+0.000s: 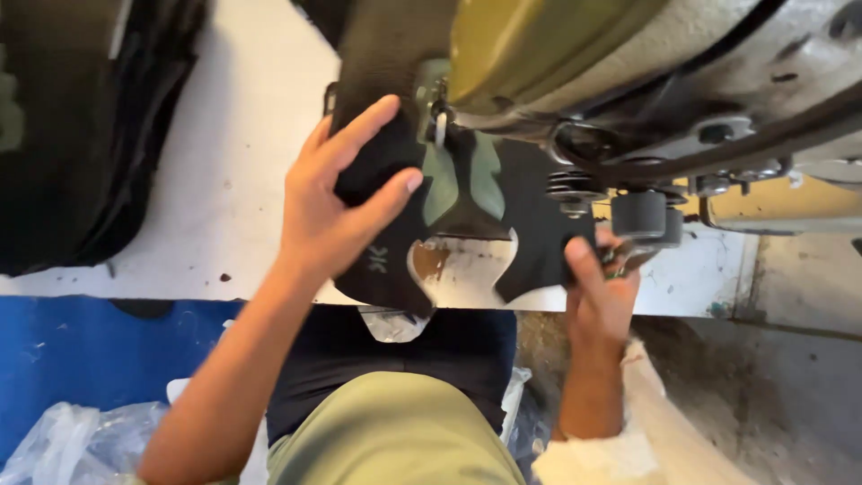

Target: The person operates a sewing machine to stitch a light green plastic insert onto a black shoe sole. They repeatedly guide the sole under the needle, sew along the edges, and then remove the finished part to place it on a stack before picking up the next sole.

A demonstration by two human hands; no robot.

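A black shaped fabric piece (530,202) with pale green panels lies on the white table under the head of an industrial sewing machine (628,81). My left hand (337,202) grips the piece's left lobe, thumb and fingers pinching the black fabric. My right hand (597,287) holds the right lobe near the table's front edge, thumb up on top of the cloth. The needle area (440,121) sits just above the middle of the piece, between my hands.
A pile of dark fabric (81,126) lies at the far left of the white table (242,135). Thread tension discs (575,189) and a dark knob (639,214) jut from the machine above my right hand. Clear plastic bags (63,445) sit low left.
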